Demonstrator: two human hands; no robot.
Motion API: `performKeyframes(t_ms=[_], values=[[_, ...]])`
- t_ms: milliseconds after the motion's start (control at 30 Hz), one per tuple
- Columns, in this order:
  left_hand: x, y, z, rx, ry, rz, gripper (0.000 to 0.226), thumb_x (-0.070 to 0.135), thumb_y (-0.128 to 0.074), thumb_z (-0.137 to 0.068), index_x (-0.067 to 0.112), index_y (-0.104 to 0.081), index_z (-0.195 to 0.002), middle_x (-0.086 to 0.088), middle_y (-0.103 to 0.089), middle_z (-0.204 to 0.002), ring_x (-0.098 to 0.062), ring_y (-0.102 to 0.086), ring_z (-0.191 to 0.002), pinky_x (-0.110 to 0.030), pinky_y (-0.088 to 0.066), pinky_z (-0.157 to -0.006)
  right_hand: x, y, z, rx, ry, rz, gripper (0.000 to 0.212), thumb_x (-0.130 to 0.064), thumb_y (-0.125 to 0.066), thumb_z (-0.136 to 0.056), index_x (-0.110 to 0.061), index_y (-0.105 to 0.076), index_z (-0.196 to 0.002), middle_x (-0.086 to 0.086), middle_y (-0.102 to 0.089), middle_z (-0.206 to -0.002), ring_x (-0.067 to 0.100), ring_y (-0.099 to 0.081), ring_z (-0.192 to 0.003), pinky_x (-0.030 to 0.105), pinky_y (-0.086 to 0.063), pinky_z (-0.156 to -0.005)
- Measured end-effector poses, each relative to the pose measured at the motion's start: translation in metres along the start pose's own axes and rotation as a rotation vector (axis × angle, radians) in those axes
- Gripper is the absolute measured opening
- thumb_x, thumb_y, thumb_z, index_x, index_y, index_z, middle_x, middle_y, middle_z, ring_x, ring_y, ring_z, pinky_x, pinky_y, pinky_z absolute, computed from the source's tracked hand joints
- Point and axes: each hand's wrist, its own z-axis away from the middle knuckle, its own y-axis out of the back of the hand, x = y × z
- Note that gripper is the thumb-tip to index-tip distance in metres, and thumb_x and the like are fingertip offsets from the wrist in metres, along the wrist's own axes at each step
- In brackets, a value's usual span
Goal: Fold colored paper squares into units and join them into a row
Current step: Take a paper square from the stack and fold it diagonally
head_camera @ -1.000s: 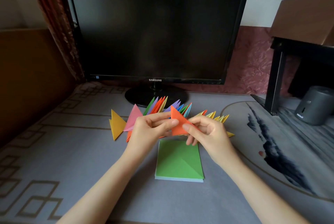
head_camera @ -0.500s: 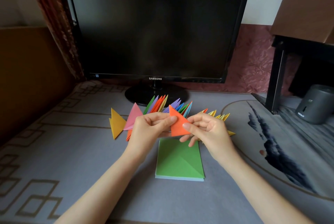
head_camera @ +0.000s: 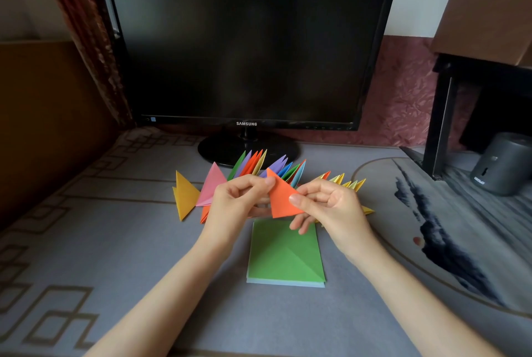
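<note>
closest to me, the stack of paper squares point(head_camera: 285, 256), green on top, lies flat on the grey mat point(head_camera: 115, 256) right under the work, handy for the next sheet, i'd guess. above it the left hand point(head_camera: 236, 198) and right hand point(head_camera: 331, 201) each pinch an edge of the orange unit point(head_camera: 280, 198), held clear of the mat, probably to sharpen a crease. behind, the joined row point(head_camera: 276, 169) fans upright, a yellow unit point(head_camera: 185, 195) and pink unit point(head_camera: 211, 187) lying at its left end. farther back: a dark monitor point(head_camera: 247, 40), a red curtain point(head_camera: 83, 40), a grey cylinder point(head_camera: 502, 164).
</note>
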Motion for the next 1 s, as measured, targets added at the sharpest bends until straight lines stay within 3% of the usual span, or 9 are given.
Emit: performKeyframes(t_ms=[100, 200, 333, 700, 867, 1000], values=[[-0.001, 0.001, -0.001, -0.019, 0.003, -0.016, 0.015, 0.014, -0.062, -0.087, 0.005, -0.068, -0.077, -0.013, -0.071, -0.073, -0.02, -0.069, -0.066, -0.024, -0.056, -0.059, 0.0, 0.0, 0.0, 0.0, -0.004, -0.003, 0.004, -0.001, -0.065, -0.081, -0.001, -0.061, -0.082, 0.007, -0.066, -0.06, 0.023, -0.063, -0.046, 0.027, -0.049, -0.043], [0.0, 0.002, -0.002, -0.061, 0.009, -0.091, 0.006, 0.011, -0.069, -0.079, 0.011, -0.071, -0.084, -0.005, -0.073, -0.071, -0.016, -0.07, -0.066, -0.022, -0.056, -0.06, 0.0, 0.002, -0.001, 0.023, 0.003, -0.005, 0.004, 0.001, -0.064, -0.082, 0.0, -0.061, -0.082, 0.008, -0.066, -0.059, 0.023, -0.063, -0.045, 0.026, -0.05, -0.043], [0.0, 0.004, -0.002, -0.123, 0.032, -0.137, 0.024, -0.005, -0.075, -0.069, 0.01, -0.068, -0.085, 0.0, -0.073, -0.068, -0.011, -0.07, -0.064, -0.017, -0.054, -0.061, -0.002, 0.005, -0.002, 0.051, 0.006, -0.012, 0.003, 0.004, -0.063, -0.083, 0.003, -0.06, -0.082, 0.009, -0.064, -0.057, 0.021, -0.062, -0.043, 0.026, -0.05, -0.042], [-0.007, 0.006, -0.005, -0.188, 0.09, -0.141, 0.021, -0.007, -0.076, -0.068, 0.005, -0.068, -0.083, -0.006, -0.074, -0.074, -0.014, -0.07, -0.065, -0.019, -0.054, -0.061, -0.004, 0.003, 0.0, 0.028, 0.004, -0.006, 0.005, 0.003, -0.065, -0.081, 0.001, -0.06, -0.082, 0.007, -0.065, -0.055, 0.02, -0.061, -0.043, 0.025, -0.05, -0.043], [-0.011, 0.005, -0.006, -0.124, 0.046, -0.058, 0.02, -0.003, -0.075, -0.07, 0.0, -0.066, -0.087, -0.007, -0.071, -0.069, -0.015, -0.068, -0.064, -0.021, -0.055, -0.065, -0.008, 0.002, 0.002, -0.051, -0.075, -0.092, 0.036, -0.021, -0.069, -0.07, 0.002, -0.062, -0.097, 0.006, -0.067, -0.067, 0.016, -0.062, -0.057, 0.023, -0.051, -0.052], [-0.013, 0.005, -0.007, -0.108, 0.023, -0.028, 0.031, 0.0, -0.073, -0.071, -0.009, -0.061, -0.098, -0.013, -0.07, -0.074, -0.023, -0.07, -0.069, -0.027, -0.058, -0.072, -0.002, 0.0, 0.002, -0.092, -0.098, 0.017, 0.014, -0.009, -0.075, -0.076, 0.001, -0.069, -0.084, 0.005, -0.063, -0.061, 0.014, -0.055, -0.055, 0.023, -0.045, -0.053]])
